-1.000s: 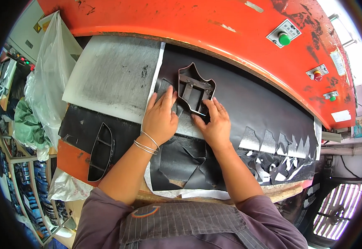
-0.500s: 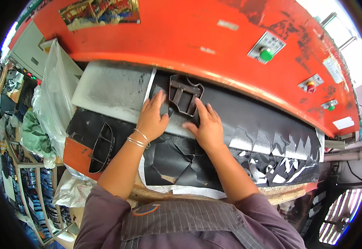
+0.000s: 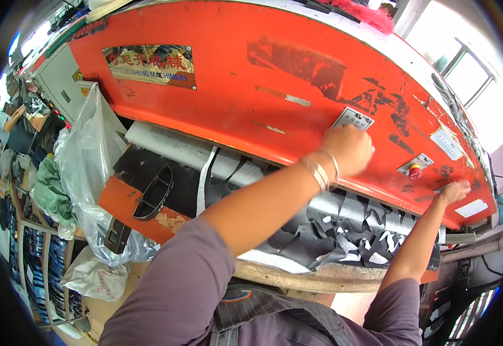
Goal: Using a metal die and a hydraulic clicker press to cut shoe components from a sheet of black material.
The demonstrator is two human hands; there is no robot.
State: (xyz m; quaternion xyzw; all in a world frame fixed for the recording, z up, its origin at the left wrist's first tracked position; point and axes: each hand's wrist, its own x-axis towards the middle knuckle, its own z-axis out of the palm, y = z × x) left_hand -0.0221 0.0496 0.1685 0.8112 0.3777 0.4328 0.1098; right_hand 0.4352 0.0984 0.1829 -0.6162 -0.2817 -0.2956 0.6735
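Note:
My left hand [image 3: 348, 151], bangles on its wrist, is at the push-button panel [image 3: 355, 118] on the red machine's front. Its fingers look curled in, slightly blurred, and the green button there is hidden. My right hand [image 3: 454, 192] is at the lower right button panel [image 3: 440, 188], covering most of it; its fingers are too blurred to read. Below my arms, black sheet material [image 3: 297, 239] lies on the machine bed, with jagged cut-out edges. The frame-shaped metal cutting die seen earlier is hidden now.
A red stop knob [image 3: 415, 172] sits between my hands. A curved black cutting die [image 3: 154, 193] lies on the bed's left end. Black and white scraps [image 3: 349, 242] litter the right side. Clear plastic sheeting [image 3: 84, 150] hangs at the left, near a green bag [image 3: 52, 190].
Both hands have left the frame-shaped die on the sheet and moved up and right to the machine's button panels. The head view has shifted, and the red front beam fills more of it.

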